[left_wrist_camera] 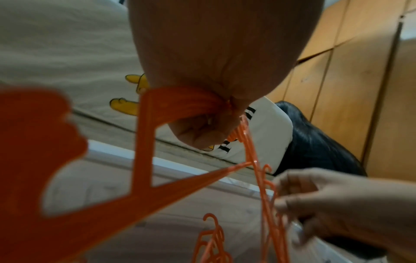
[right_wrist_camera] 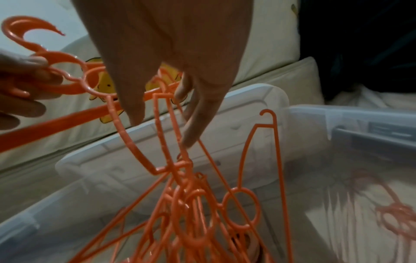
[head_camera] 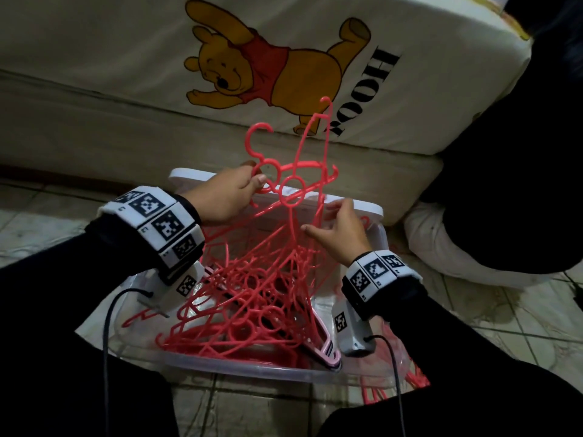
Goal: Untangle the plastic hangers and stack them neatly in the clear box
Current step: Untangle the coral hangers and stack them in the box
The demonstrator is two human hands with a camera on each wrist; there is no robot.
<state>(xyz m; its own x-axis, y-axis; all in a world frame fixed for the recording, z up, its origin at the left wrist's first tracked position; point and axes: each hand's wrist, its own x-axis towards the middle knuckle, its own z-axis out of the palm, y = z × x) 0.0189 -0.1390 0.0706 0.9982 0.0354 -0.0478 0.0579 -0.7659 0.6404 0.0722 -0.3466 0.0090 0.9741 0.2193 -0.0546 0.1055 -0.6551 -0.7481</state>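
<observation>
Left hand grip on raised hanger; tangle below

Across the upper half of the head view we see a cream mattress printed with a yellow bear in a red top and black letters. Pale floor tiles with dark grout fill the lower right. In the left wrist view, wooden panels rise at the right. The light is dim.
</observation>
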